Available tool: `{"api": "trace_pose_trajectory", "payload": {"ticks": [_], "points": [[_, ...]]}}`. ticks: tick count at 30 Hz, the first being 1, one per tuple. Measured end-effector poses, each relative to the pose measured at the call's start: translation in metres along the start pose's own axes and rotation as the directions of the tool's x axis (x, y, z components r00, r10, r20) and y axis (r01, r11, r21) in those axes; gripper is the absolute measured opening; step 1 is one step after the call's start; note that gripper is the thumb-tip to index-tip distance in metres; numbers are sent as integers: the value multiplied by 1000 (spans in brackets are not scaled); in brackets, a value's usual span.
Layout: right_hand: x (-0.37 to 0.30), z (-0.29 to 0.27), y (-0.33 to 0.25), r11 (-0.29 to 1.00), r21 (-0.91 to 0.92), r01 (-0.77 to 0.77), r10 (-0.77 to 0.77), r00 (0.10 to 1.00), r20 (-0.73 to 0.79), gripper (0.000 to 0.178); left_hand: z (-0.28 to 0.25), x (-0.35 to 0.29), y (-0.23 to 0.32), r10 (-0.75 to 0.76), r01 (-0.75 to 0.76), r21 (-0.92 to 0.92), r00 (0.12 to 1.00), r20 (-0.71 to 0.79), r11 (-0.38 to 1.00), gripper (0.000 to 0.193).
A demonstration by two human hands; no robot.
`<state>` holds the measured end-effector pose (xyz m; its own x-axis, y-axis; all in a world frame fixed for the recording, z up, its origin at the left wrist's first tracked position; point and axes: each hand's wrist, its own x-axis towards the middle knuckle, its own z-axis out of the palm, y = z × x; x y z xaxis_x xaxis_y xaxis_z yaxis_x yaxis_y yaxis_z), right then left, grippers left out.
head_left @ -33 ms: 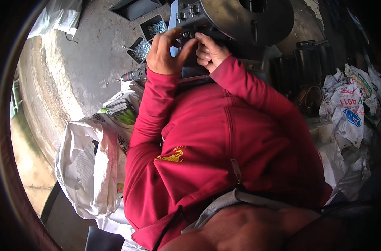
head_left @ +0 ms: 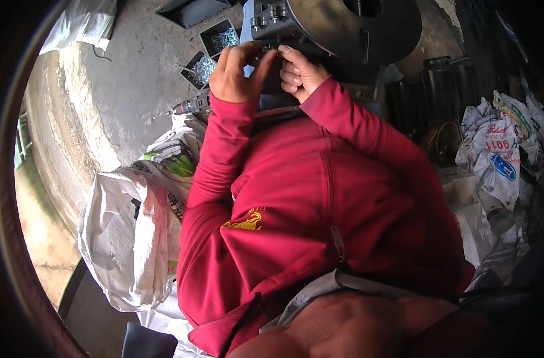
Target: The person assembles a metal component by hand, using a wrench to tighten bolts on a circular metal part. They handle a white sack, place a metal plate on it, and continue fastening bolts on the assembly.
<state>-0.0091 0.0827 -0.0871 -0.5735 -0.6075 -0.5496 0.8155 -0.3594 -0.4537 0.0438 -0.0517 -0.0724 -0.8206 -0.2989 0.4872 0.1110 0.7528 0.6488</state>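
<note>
Your left hand (head_left: 235,73), curved, and right hand (head_left: 300,70), narrowed, at the black, disc-topped assembly (head_left: 337,30); you cannot tell whether they grip anything.

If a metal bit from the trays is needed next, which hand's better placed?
Probably the left hand: it's nearer the trays, and the right hand sits beyond it. Both are up at the black part; whether either grips anything is unclear.
</note>
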Motion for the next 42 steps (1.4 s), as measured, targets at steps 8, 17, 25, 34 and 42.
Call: {"api": "trace_pose_trajectory", "payload": {"ticks": [8,17,25,34,42], "points": [[2,0,-3,999,-19,43,-43,999,16,26,-5,9,5,101,-99,38,994,-49,994,25],[2,1,-4,1000,5,8,-8,1000,-25,25,-5,17,-9,179,-176,134,984,-6,975,24],[2,0,-2,1000,24,4,-3,1000,-13,27,-2,15,-6,118,-119,115,993,14,986,17],[0,2,-1,998,56,14,-14,1000,2,26,5,4,-6,75,-74,58,997,-5,996,24],[1,-1,-3,1000,30,8,-8,1000,-10,24,4,-3,-1,0,3,-61,999,52,998,26]]}}
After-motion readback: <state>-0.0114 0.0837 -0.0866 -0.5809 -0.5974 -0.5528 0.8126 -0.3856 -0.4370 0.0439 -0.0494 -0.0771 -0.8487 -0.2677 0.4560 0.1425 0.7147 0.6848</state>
